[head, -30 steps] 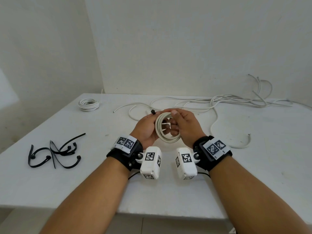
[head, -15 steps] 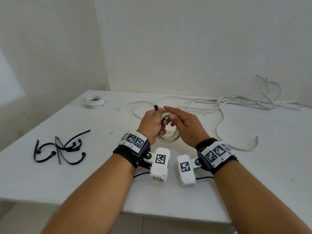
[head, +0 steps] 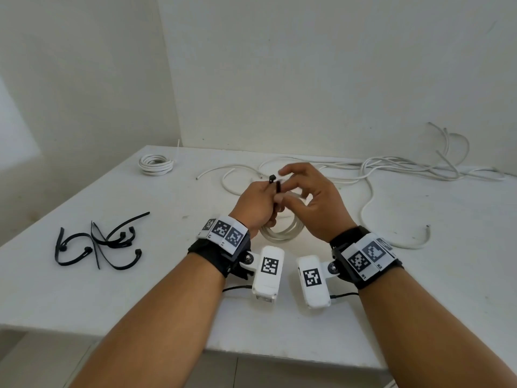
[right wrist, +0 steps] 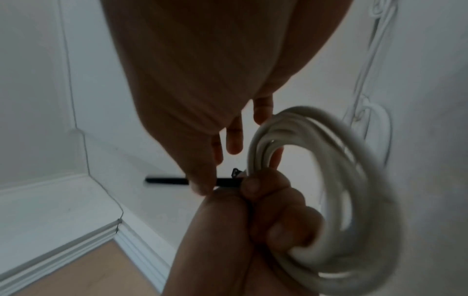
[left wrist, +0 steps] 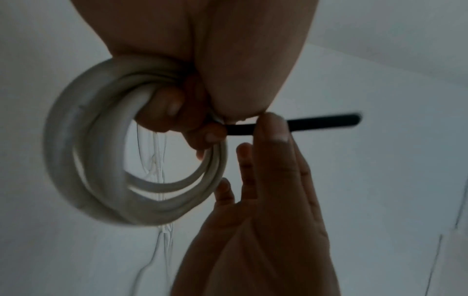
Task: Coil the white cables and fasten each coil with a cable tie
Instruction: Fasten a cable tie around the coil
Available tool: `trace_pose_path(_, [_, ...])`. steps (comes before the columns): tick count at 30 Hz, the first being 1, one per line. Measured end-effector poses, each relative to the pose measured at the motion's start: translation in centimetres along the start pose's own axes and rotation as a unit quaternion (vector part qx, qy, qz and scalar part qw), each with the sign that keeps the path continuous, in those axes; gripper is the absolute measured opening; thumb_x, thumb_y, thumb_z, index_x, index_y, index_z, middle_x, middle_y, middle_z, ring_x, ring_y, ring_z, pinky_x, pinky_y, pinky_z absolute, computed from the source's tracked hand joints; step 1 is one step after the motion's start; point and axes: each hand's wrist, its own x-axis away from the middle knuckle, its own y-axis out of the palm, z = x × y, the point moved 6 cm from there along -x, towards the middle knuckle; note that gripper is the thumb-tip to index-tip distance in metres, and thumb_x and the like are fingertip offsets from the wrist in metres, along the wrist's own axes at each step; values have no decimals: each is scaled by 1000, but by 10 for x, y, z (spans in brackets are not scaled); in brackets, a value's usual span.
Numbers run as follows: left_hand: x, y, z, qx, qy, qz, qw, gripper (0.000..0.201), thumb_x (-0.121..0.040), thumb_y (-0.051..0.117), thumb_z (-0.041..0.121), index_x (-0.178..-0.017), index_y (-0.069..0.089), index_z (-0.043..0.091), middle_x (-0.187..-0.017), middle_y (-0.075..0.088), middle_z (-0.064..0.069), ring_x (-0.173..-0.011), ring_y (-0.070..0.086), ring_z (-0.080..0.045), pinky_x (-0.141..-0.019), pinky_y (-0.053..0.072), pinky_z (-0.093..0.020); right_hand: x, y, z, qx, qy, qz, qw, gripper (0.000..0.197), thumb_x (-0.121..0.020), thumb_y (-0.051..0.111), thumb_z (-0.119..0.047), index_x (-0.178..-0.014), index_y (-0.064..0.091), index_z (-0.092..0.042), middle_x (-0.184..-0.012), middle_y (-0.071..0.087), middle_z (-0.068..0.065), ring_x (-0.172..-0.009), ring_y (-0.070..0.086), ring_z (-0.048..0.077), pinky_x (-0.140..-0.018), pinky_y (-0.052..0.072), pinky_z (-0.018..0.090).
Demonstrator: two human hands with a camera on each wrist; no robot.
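Up close: left hand [head: 258, 204] curled round white cable coil [head: 282, 233], held above table [head: 419, 275], black cable tie [head: 275, 189] pinched at the coil.
Right hand [head: 314, 203] alongside, fingers [left wrist: 273, 128] straight and loose, one fingertip touching the tie's strap, gripping nothing. Left of the arms, spare black ties [head: 98, 245] scattered flat. Farther back, finished white coil [head: 156, 164] near the corner; uncoiled white cables [head: 391, 169] sprawled along the wall [head: 307, 79].

Left hand [head: 258, 204] curled in a closed grip, right hand [head: 314, 198] loosely spread alongside.
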Motion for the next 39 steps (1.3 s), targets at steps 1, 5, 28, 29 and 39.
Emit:
trace_pose_path(1, [1,2,1,-36,4,-10,999,31,-100,35,15,-81,59,11,-57,46,-4,-42,33,-12,-43,27,-23,0,-4,2,2,13,19,1000,10,-83,75,-17,-83,70,-26,-117,65,-10,-91,62,11,-67,46,27])
trace_pose_path(5, [4,9,3,-140,24,-61,988,30,-99,32,15,-82,57,11,-57,49,-4,-46,33,-16,-44,27,-23,1,-9,12,-1,67,24,997,2,-84,72,-23,-85,72,-25,-100,74,-14,-76,64,32,-62,49,46])
trace_pose_path(28, [0,-15,7,-1,35,73,997,16,-97,55,24,-95,63,10,-71,67,-12,-43,31,-16,-43,30,-22,3,-8,16,-108,245,54,962,24,-99,55,-25,-79,67,-19,-73,60,-18,-62,50,-5,-72,37,24])
trace_pose_path(29, [-1,-18,6,-15,40,85,995,16,-96,56,24,-96,64,11,-74,66,-11,-41,34,-14,-42,32,-22,4,-5,16,-124,266,28,956,27,-99,54,-23,-76,66,-19,-66,59,-21,-59,50,-8,-71,35,23])
trace_pose_path(39, [-3,-17,12,-134,126,110,977,14,-93,60,24,-93,72,15,-75,63,7,-46,46,0,-54,37,-27,7,1,16,-79,305,-103,944,28,-99,52,-19,-74,63,-13,-50,52,-20,-58,36,7,-50,32,14])
